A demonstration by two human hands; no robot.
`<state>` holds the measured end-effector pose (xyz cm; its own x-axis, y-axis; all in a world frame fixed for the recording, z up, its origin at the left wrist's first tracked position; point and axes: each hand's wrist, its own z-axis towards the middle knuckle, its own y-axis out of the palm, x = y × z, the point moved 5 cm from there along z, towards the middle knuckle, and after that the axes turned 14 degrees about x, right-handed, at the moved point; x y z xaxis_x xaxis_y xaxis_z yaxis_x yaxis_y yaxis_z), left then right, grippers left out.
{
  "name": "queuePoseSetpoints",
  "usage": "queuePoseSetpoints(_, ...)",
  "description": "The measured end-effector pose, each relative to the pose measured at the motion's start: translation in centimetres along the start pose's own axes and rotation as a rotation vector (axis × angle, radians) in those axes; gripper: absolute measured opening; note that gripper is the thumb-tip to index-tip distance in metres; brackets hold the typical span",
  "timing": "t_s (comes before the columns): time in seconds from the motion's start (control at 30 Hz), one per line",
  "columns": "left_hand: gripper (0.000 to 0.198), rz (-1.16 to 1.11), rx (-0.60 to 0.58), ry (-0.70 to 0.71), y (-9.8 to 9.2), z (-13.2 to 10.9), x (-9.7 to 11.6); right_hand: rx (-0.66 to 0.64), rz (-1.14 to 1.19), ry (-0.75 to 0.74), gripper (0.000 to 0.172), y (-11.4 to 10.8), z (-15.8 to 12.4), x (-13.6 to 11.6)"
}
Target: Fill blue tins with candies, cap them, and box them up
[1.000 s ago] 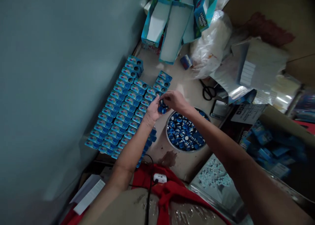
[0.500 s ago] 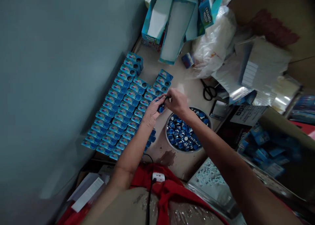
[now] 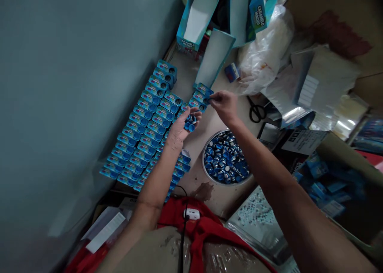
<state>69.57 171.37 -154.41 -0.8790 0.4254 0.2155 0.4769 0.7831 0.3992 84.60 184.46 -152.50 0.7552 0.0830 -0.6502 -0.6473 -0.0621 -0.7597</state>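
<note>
My left hand (image 3: 184,125) is cupped palm up and cradles several small blue caps (image 3: 189,124) with silvery parts. Thumb and fingers of my right hand (image 3: 223,102) are pinched at the round hole of a small blue box, on what looks like a blue cap (image 3: 210,99), mostly hidden by the fingertips. That box (image 3: 201,97) belongs to a short stack at the upper end of the rows. Beside my left hand stand long rows of matching small boxes (image 3: 146,139). Some have blue caps in their round holes; others show dark holes.
A round metal bowl (image 3: 204,167) full of blue caps sits below my right forearm. Black scissors (image 3: 256,110) and a plastic bag (image 3: 266,54) lie to the right. Larger turquoise cartons (image 3: 187,44) stand at the back; a wall (image 3: 74,85) borders the left.
My right hand has moved up and right from the left palm to the short stack of boxes. The left hand has opened somewhat, showing the caps. One carton flap at the back sits lower.
</note>
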Motion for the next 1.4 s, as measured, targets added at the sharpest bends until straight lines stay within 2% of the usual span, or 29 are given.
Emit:
queuePoseSetpoints(0.1,0.048,-0.023,-0.036,-0.050,-0.4,-0.4,1.0,-0.072,-0.216,-0.073,0.013,1.8,2.2,0.1)
queuePoseSetpoints(0.2,0.058,-0.014,-0.073,-0.086,-0.5,-0.3,1.2,-0.130,-0.336,-0.035,0.007,3.3,4.5,1.6)
queuePoseSetpoints(0.3,0.064,-0.007,-0.101,-0.104,-0.6,0.3,0.9,-0.160,-0.318,0.006,0.026,4.0,6.8,3.3)
queuePoseSetpoints(0.4,0.064,-0.034,-0.091,-0.142,-0.8,0.4,0.4,-0.147,-0.271,-0.028,0.031,3.5,7.2,2.7)
queuePoseSetpoints(0.47,0.064,-0.054,-0.082,-0.184,-1.1,0.3,0.1,-0.114,-0.264,-0.070,0.024,2.5,5.5,0.7)
queuePoseSetpoints(0.53,0.064,-0.061,-0.078,-0.224,-1.4,0.3,-0.3,-0.105,-0.231,-0.131,0.016,1.6,2.7,-1.8)
queuePoseSetpoints(0.63,0.057,-0.046,-0.041,-0.234,-1.9,0.7,-1.0,-0.215,-0.140,-0.240,0.016,1.2,-2.3,-5.0)
queuePoseSetpoints(0.73,0.050,-0.023,0.022,-0.236,-2.1,1.1,-2.1,-0.381,-0.084,-0.286,0.012,1.5,-6.0,-6.1)
queuePoseSetpoints(0.83,0.053,-0.030,0.079,-0.264,-1.9,1.1,-3.5,-0.416,-0.001,-0.236,0.010,1.4,-7.3,-5.6)
queuePoseSetpoints(0.93,0.053,-0.056,0.096,-0.277,-1.8,0.6,-4.0,-0.302,0.070,-0.109,0.018,0.9,-6.0,-4.0)
queuePoseSetpoints(1.0,0.058,-0.061,0.041,-0.293,-1.6,0.0,-3.7,-0.167,0.023,-0.035,0.021,0.6,-4.2,-2.7)
queuePoseSetpoints(1.07,0.063,-0.071,-0.022,-0.276,-1.5,-0.5,-2.6,-0.104,-0.085,-0.018,0.019,0.9,-2.4,-1.7)
queuePoseSetpoints(1.23,0.058,-0.136,-0.038,-0.101,-1.2,-0.6,1.5,-0.166,-0.263,-0.137,0.005,3.4,0.6,0.0)
queuePoseSetpoints(1.4,0.047,-0.168,0.018,0.028,-0.9,0.4,3.4,-0.165,-0.309,-0.112,0.030,4.7,3.3,1.7)
